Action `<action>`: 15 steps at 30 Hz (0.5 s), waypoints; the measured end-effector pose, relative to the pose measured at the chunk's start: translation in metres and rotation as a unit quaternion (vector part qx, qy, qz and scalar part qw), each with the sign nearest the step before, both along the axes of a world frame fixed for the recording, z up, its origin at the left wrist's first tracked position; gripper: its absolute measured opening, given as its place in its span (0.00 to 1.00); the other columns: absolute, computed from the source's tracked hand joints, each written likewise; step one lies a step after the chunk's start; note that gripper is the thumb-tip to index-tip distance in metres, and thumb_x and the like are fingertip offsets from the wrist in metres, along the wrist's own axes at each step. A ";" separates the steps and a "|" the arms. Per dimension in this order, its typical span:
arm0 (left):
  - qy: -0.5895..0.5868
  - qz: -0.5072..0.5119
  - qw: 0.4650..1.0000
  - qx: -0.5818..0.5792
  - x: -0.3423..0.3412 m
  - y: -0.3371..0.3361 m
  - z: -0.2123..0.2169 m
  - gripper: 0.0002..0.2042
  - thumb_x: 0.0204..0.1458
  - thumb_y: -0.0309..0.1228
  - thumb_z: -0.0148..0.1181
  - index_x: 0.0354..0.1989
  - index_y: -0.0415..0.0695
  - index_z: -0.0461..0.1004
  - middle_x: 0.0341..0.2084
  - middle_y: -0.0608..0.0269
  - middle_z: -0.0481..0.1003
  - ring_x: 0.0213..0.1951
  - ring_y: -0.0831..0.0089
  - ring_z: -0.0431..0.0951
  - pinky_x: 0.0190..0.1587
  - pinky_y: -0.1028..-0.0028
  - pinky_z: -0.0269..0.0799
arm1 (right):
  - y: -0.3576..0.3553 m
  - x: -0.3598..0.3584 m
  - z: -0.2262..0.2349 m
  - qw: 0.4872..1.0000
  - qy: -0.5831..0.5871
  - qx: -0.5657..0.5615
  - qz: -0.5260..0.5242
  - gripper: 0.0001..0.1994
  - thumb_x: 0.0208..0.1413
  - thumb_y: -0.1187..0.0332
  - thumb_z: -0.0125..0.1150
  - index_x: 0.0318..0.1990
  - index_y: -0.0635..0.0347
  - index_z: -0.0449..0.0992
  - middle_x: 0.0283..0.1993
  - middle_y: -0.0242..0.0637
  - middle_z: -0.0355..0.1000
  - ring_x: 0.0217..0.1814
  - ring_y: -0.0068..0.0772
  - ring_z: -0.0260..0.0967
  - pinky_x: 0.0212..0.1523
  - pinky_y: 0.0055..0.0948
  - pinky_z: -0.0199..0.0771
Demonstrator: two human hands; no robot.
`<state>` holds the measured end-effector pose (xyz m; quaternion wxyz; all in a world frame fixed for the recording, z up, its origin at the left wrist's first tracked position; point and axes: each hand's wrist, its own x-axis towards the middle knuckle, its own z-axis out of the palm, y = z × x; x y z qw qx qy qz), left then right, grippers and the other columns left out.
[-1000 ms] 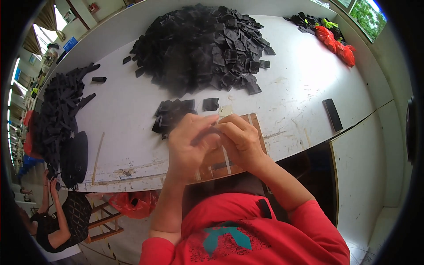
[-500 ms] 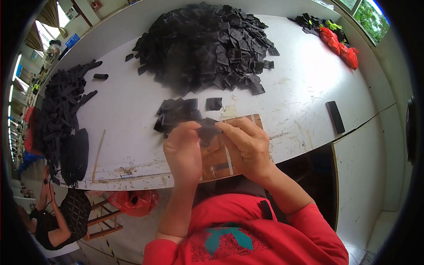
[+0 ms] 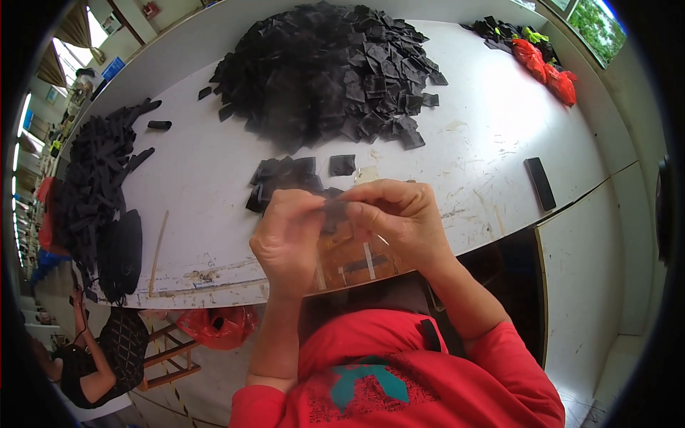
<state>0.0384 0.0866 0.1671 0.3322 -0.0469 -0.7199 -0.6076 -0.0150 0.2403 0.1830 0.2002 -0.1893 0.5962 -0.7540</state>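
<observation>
Between my two hands is a small black fabric piece, held up over a brown board at the table's near edge. My left hand pinches its left side with thumb and fingertips. On the other side my right hand grips its upper right, fingers bent and pressed together. Motion and the fingers blur part of the piece. Just beyond my left hand lies a small group of black fabric squares. A single black square rests apart from them, beside a pale translucent square.
A big heap of black fabric pieces covers the table's far middle. Rolled black strips are piled at left. Red plastic bags lie far right, and a black bar nearer. Another person sits at lower left.
My right hand has shifted its fingers on the fabric piece, and its thumb now shows below the forefinger. My left hand has moved slightly left. The fabric stays between both hands.
</observation>
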 end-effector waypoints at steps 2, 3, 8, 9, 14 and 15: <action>-0.008 0.003 1.000 0.001 0.001 -0.001 0.000 0.10 0.43 0.12 0.56 0.32 0.38 0.73 0.28 0.63 0.72 0.32 0.75 0.72 0.37 0.78 0.68 | -0.004 0.005 -0.008 0.998 -0.045 0.010 -0.035 0.07 0.51 0.75 0.60 0.37 0.67 0.75 0.25 0.30 0.72 0.24 0.14 0.68 0.26 0.17 0.72; -0.012 0.004 1.000 0.003 0.001 -0.001 0.000 0.10 0.43 0.12 0.56 0.32 0.38 0.73 0.29 0.63 0.71 0.32 0.75 0.72 0.36 0.78 0.68 | -0.007 0.007 -0.012 0.996 -0.079 0.010 -0.049 0.07 0.51 0.75 0.60 0.37 0.68 0.75 0.25 0.31 0.72 0.25 0.15 0.69 0.26 0.17 0.72; 0.011 -0.029 0.999 0.030 -0.001 0.001 -0.001 0.10 0.42 0.11 0.56 0.32 0.38 0.73 0.29 0.62 0.71 0.33 0.75 0.71 0.36 0.78 0.68 | 0.002 0.011 -0.010 0.975 -0.195 -0.098 -0.034 0.11 0.50 0.73 0.63 0.39 0.68 0.72 0.26 0.34 0.73 0.26 0.23 0.71 0.27 0.21 0.72; 0.021 -0.039 0.998 0.033 -0.002 0.000 -0.001 0.11 0.42 0.10 0.55 0.32 0.38 0.72 0.30 0.62 0.71 0.33 0.75 0.71 0.37 0.78 0.68 | 0.004 0.008 -0.007 0.979 -0.163 -0.121 0.003 0.11 0.51 0.71 0.62 0.39 0.69 0.73 0.29 0.37 0.73 0.27 0.23 0.71 0.28 0.21 0.73; 0.030 -0.043 0.998 0.027 -0.004 -0.003 -0.003 0.11 0.42 0.09 0.53 0.33 0.38 0.72 0.30 0.63 0.71 0.34 0.76 0.71 0.38 0.79 0.67 | -0.001 0.001 0.006 0.999 0.026 0.022 -0.031 0.09 0.50 0.74 0.63 0.38 0.69 0.75 0.31 0.35 0.72 0.28 0.21 0.71 0.27 0.19 0.72; 0.015 -0.040 0.998 0.044 -0.003 -0.003 -0.004 0.12 0.42 0.09 0.53 0.33 0.38 0.72 0.30 0.64 0.71 0.34 0.77 0.71 0.39 0.79 0.67 | -0.003 0.005 0.006 0.994 0.081 0.041 -0.059 0.10 0.48 0.74 0.64 0.38 0.68 0.75 0.30 0.33 0.72 0.28 0.19 0.71 0.25 0.19 0.71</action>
